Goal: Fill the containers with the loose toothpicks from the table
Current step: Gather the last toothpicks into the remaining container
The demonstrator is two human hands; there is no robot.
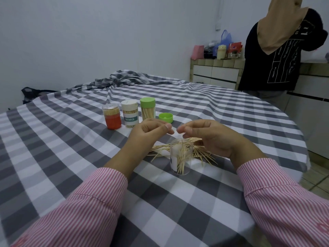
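Head view takes in a round table (71, 139) under a grey-and-white checked cloth, with a second person (277, 50) standing well apart at the far right by a counter. Both hands hover just above the open clear container (181, 158), which stands upright near the table's front with a slanted bundle of toothpicks already inside. The left hand (149, 132) has its fingers curled with thumb and forefinger drawn together; the right hand (210, 138) is curled likewise, fingertips pinched. Whether either pinch holds a toothpick cannot be told, since nothing thin shows clearly between them. Loose toothpicks (201, 152) lie fanned on the cloth behind and beside the container. Three capped containers (129, 113) stand in a row farther back, a green lid (166, 118) just beside them. The likeliest trouble: a wrist or sleeve brushing the light, tall container and tipping it, spilling what is inside. Sticks leaning across its mouth could also deflect new ones onto the cloth.
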